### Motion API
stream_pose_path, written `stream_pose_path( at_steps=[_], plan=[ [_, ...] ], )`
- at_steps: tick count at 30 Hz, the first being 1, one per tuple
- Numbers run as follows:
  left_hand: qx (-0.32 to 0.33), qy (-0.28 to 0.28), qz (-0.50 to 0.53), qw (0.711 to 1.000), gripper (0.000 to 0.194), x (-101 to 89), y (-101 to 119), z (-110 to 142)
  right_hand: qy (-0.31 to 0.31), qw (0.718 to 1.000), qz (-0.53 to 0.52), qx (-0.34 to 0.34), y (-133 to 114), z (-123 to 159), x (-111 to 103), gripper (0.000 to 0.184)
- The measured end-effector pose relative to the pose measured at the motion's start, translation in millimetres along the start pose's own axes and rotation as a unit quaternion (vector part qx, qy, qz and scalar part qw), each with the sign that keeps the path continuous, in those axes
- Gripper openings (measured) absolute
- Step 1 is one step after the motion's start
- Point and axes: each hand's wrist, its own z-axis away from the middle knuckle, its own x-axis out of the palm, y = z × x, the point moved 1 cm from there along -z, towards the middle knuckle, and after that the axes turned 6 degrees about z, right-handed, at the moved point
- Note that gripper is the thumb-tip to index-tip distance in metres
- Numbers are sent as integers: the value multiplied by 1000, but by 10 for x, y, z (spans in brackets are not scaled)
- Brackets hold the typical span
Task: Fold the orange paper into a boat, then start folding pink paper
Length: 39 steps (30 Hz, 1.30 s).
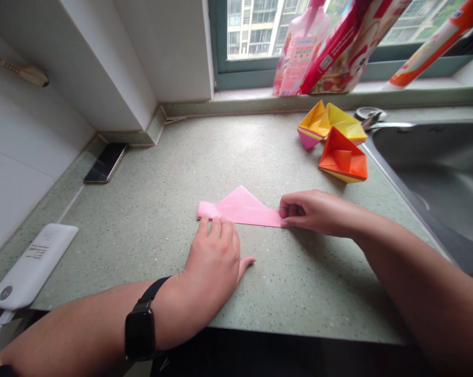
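A folded piece of pink paper [244, 207] lies flat on the speckled countertop [173, 167], with a triangular peak pointing away from me and a long straight edge towards me. My left hand [216, 262] rests palm down, its fingertips on the near edge at the paper's left part and its thumb stretched out to the right. At the paper's right end, my right hand [307, 212] pinches the corner between thumb and curled fingers. A black watch [140, 330] is on my left wrist.
Yellow and orange folded paper boats [343, 157] stand at the back right beside a steel sink [428, 167]. Leftward lie a phone [106, 163] and a white power bank [34, 264] with a cable. Colourful packages [303, 57] lean against the window.
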Motion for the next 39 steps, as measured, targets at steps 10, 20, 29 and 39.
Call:
stream_pose_path(
  at_steps=[10,20,29,39],
  plan=[
    [-55,-68,28,996,49,-216,-321,15,1,1000,4,-14,4,10,-4,14],
    [59,58,170,982,38,-39,-1127,139,17,999,0,-34,-23,33,-23,11],
    [8,21,83,996,42,97,-951,359,16,999,1,-31,52,14,25,11],
    [-42,81,125,988,30,86,-932,453,10,1000,6,-25,44,9,20,14]
  ],
)
